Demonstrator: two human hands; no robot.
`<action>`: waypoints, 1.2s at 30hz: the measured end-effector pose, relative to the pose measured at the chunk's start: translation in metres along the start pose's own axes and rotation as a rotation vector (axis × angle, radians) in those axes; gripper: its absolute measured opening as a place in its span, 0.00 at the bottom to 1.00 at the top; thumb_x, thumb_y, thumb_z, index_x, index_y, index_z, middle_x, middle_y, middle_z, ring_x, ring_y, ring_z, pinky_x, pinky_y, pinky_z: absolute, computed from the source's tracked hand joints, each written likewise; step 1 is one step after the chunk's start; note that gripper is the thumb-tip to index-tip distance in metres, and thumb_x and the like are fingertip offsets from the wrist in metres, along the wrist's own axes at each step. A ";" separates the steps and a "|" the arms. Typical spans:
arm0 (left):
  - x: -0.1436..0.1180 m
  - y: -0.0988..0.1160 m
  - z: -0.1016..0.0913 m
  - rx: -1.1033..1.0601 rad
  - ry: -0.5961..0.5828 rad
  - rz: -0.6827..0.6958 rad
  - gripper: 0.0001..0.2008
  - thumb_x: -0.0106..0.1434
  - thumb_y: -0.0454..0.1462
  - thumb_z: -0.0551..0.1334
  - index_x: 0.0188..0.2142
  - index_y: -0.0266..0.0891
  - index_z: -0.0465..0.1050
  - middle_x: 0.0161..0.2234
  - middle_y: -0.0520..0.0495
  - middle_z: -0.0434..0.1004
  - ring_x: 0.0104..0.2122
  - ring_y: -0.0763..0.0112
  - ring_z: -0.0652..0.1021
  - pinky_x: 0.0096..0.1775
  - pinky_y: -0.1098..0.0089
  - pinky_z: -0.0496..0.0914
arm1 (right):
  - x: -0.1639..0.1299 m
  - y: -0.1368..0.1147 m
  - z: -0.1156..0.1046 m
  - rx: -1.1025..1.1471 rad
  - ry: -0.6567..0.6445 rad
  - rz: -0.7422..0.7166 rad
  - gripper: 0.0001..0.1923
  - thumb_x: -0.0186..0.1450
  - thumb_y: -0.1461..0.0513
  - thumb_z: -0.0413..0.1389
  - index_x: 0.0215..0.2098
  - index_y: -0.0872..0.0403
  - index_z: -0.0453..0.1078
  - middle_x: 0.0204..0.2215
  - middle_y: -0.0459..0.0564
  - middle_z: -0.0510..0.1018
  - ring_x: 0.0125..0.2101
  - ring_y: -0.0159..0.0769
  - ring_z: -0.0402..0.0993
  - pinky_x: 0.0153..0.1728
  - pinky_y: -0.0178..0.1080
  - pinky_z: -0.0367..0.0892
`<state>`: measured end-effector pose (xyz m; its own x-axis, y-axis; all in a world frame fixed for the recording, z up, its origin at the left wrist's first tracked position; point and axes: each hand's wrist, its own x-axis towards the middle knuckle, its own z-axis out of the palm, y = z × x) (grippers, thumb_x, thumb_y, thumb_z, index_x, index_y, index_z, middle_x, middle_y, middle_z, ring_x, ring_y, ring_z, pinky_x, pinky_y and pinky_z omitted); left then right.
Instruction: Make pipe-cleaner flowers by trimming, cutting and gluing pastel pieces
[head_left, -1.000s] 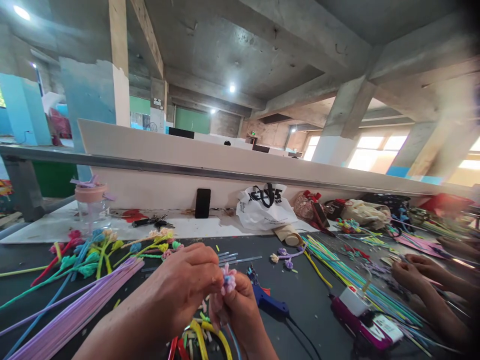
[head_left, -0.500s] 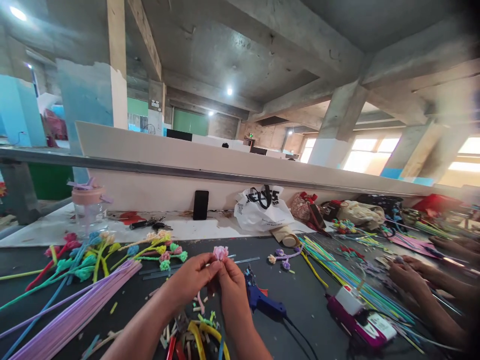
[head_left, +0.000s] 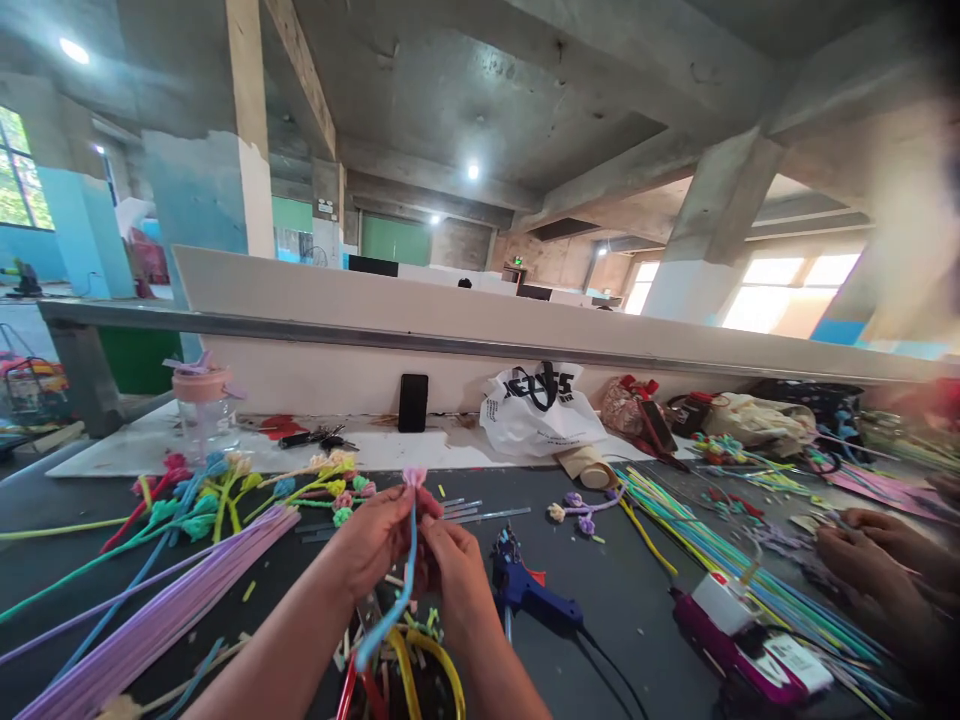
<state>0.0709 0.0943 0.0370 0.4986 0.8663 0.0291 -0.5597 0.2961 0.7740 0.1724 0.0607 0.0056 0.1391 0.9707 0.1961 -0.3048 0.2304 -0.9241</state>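
Both hands up over the dark worktop – left hand and right hand pinch a light-blue fuzzy stem w/ a small pink flower head, near centre. Blue glue gun just right; lilac stem bundle left.

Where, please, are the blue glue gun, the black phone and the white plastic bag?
blue glue gun (head_left: 525,590), head view, body.
black phone (head_left: 412,402), head view, middle of its back.
white plastic bag (head_left: 536,420), head view, front.

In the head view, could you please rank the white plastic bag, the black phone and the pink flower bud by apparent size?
1. white plastic bag
2. black phone
3. pink flower bud, smallest although nearer the camera
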 end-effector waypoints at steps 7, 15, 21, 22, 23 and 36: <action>-0.008 -0.002 -0.021 -0.033 0.046 -0.020 0.06 0.58 0.35 0.60 0.29 0.33 0.68 0.22 0.53 0.65 0.17 0.83 0.64 0.20 0.80 0.61 | -0.008 -0.024 -0.003 -0.123 0.307 -0.186 0.17 0.59 0.53 0.53 0.19 0.54 0.59 0.15 0.38 0.56 0.18 0.25 0.51 0.19 0.29 0.53; -0.038 -0.017 -0.028 -0.119 -0.010 -0.038 0.14 0.60 0.41 0.58 0.43 0.34 0.69 0.28 0.50 0.66 0.20 0.82 0.64 0.19 0.79 0.54 | -0.018 -0.031 0.004 -0.597 0.122 -0.413 0.05 0.62 0.61 0.50 0.33 0.54 0.66 0.28 0.46 0.70 0.29 0.33 0.66 0.32 0.35 0.62; -0.048 -0.029 -0.045 -0.288 -0.104 -0.087 0.15 0.63 0.40 0.53 0.47 0.37 0.68 0.29 0.48 0.67 0.23 0.79 0.67 0.21 0.78 0.55 | -0.028 -0.005 -0.013 -0.823 -0.033 -0.773 0.08 0.63 0.70 0.48 0.38 0.53 0.63 0.32 0.48 0.70 0.34 0.34 0.66 0.37 0.39 0.62; -0.049 -0.031 -0.046 -0.300 -0.093 -0.115 0.15 0.63 0.40 0.53 0.47 0.37 0.68 0.30 0.48 0.68 0.24 0.78 0.68 0.22 0.78 0.56 | -0.029 -0.004 -0.014 -0.847 -0.078 -0.799 0.10 0.62 0.71 0.48 0.39 0.53 0.63 0.32 0.48 0.70 0.34 0.35 0.66 0.37 0.40 0.62; -0.049 -0.033 -0.046 -0.307 -0.074 -0.141 0.15 0.63 0.40 0.53 0.46 0.36 0.69 0.30 0.47 0.68 0.26 0.77 0.69 0.23 0.78 0.57 | -0.030 -0.003 -0.015 -0.867 -0.118 -0.811 0.11 0.62 0.72 0.48 0.39 0.53 0.62 0.32 0.49 0.70 0.34 0.35 0.66 0.38 0.41 0.61; -0.045 -0.048 -0.034 -0.379 0.061 -0.201 0.10 0.53 0.35 0.66 0.35 0.35 0.76 0.33 0.46 0.75 0.33 0.75 0.73 0.42 0.76 0.64 | -0.023 -0.005 -0.025 -0.927 -0.101 -0.767 0.11 0.60 0.73 0.49 0.39 0.55 0.62 0.32 0.50 0.68 0.34 0.35 0.64 0.36 0.40 0.62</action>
<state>0.0528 0.0545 -0.0224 0.5890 0.7950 -0.1449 -0.6646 0.5786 0.4728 0.1945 0.0360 -0.0025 -0.0994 0.6133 0.7835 0.6223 0.6528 -0.4320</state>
